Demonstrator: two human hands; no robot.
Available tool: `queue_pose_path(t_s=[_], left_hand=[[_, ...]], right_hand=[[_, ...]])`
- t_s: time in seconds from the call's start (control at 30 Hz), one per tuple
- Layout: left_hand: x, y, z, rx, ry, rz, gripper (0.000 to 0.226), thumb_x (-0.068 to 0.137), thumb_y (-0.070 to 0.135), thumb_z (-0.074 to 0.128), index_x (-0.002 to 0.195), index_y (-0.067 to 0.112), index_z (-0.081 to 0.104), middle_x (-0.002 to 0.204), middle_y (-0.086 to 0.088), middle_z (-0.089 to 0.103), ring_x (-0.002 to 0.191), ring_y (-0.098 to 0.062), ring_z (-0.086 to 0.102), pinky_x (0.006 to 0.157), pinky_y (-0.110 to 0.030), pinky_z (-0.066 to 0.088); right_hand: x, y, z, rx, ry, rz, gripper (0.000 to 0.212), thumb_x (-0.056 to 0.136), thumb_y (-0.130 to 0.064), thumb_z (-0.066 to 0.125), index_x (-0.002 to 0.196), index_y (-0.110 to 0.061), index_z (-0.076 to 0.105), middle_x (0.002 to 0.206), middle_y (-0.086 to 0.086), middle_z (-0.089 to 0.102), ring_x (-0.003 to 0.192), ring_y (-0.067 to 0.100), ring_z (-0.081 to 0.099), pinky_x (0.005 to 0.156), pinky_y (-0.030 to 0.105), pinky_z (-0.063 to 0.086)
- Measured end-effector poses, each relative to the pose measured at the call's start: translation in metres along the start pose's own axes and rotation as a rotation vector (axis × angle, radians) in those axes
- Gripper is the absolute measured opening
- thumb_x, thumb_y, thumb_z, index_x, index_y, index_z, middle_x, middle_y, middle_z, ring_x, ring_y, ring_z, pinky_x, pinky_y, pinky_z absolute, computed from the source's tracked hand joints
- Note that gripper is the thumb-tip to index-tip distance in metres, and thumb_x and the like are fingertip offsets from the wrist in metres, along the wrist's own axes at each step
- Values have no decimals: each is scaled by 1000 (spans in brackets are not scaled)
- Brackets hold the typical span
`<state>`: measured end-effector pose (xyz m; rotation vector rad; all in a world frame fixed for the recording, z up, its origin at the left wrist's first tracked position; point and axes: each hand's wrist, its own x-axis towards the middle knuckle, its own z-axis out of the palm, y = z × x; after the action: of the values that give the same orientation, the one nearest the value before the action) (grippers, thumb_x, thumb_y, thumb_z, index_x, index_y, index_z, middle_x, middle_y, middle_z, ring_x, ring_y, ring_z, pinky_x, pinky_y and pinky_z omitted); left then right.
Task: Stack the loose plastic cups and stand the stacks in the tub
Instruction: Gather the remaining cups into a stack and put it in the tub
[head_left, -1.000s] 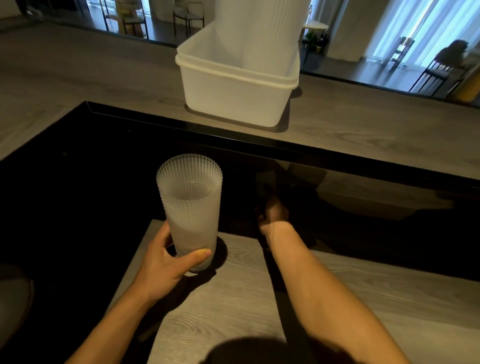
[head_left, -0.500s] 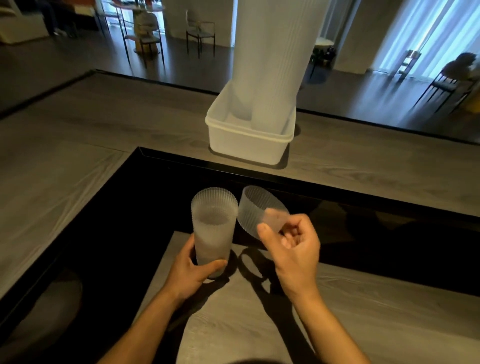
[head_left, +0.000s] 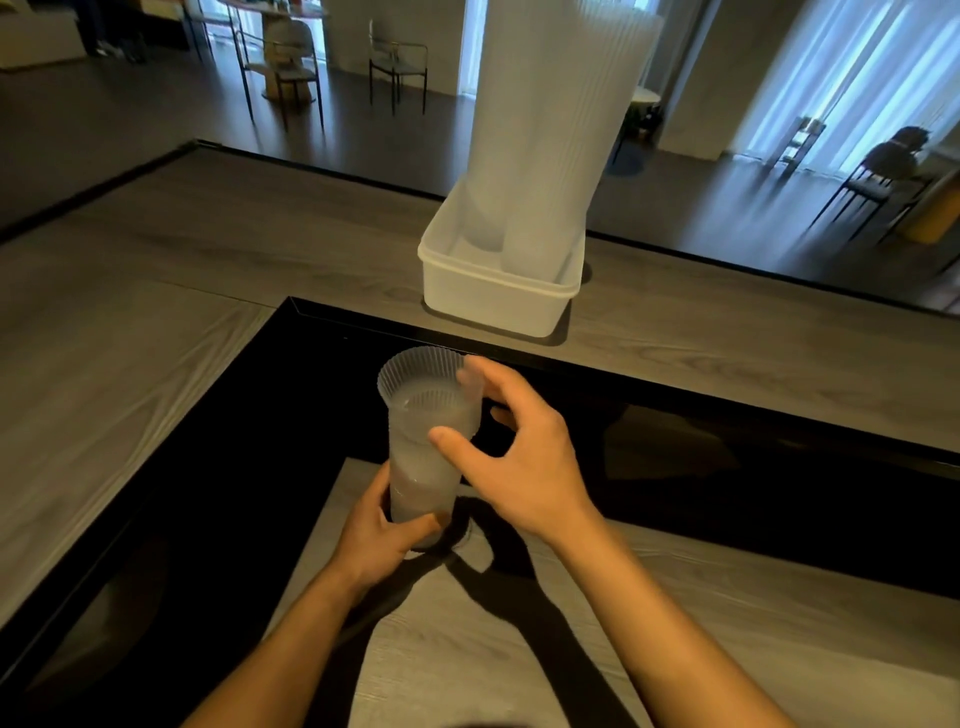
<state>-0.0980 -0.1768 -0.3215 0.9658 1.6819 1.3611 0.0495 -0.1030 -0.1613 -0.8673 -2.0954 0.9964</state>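
Counter (head_left: 467, 649): cup (head_left: 422, 375) now inside stack (head_left: 421, 483), left hand (head_left: 379, 540) below, right hand (head_left: 524, 467) above.

A stack (head_left: 422, 478) is stood on the desk (head_left: 467, 654), held at its base by the left grip (head_left: 384, 530). A cup (head_left: 415, 371) is seated in its top, pinched by the right grip (head_left: 514, 452), above and right of the left. Well beyond both grips, the tub (head_left: 488, 301) is set on the far desk (head_left: 208, 249), with tall stacks (head_left: 550, 130) stood inside.

The left hand (head_left: 382, 538) grips the cup stack (head_left: 423, 478) low while the right hand (head_left: 519, 462) holds its top cup (head_left: 415, 371)
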Motion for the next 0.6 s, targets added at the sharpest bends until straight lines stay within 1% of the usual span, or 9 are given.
queue_pose_path(t_s=[0.1,0.2,0.27,0.3,0.37,0.4,0.43,0.5,0.6], left_hand=[[-1,1,1,3,0,-6,80,77,20,85,143,38,44,126,21,59,107,13,56,69,-5,49],[0,1,-2,-9,-11,-7,79,77,19,85,141,40,45,126,19,59,107,13,56,69,-7,51],[0,3,-4,-21,-20,-2,76,77,16,84,139,40,46,125,18,60,105,15,57,70,-7,51],[0,4,-5,-31,-26,-5,75,78,15,83,138,39,46,125,17,60,104,16,57,70,-7,50],[-1,6,-4,-44,-29,-2,73,78,13,83,137,36,47,123,18,59,103,18,56,70,-5,50],[-2,7,-4,-50,-31,-2,73,78,12,83,137,35,47,122,19,59,103,19,56,70,-4,49],[-3,8,-4,-56,-37,-1,73,78,12,83,136,35,47,122,20,58,103,20,56,70,-4,49],[-2,9,-5,-60,-58,4,74,76,15,84,138,34,47,123,19,59,105,17,56,71,-5,49],[0,9,-8,-54,-85,-4,75,76,19,85,139,34,47,124,16,61,108,11,58,73,-8,51]], right_hand=[[4,2,4,23,-1,35,66,85,-36,80,144,-34,49,127,-34,53,124,-18,46,96,0,36],[5,5,7,25,-27,41,65,86,-35,80,143,-35,49,129,-35,53,127,-17,46,97,0,35],[5,9,7,24,-78,65,65,87,-35,79,143,-37,47,134,-35,50,131,-17,42,98,2,36],[6,10,5,10,-122,85,69,87,-37,78,146,-37,44,141,-34,46,134,-15,38,100,5,35],[6,13,1,-68,-226,117,87,83,-46,79,155,-38,31,158,-25,31,144,-9,26,110,14,28],[5,14,0,-104,-259,136,97,80,-50,80,158,-39,24,163,-23,22,147,-7,21,115,20,26],[4,14,1,-110,-265,152,105,77,-53,82,159,-41,18,164,-23,19,148,-5,19,118,24,26],[1,12,4,-55,-231,163,110,76,-54,82,159,-44,11,163,-25,22,147,-6,24,117,27,31],[-1,12,14,-47,-200,155,103,83,-49,78,159,-44,9,162,-24,25,145,-8,25,116,22,31]])
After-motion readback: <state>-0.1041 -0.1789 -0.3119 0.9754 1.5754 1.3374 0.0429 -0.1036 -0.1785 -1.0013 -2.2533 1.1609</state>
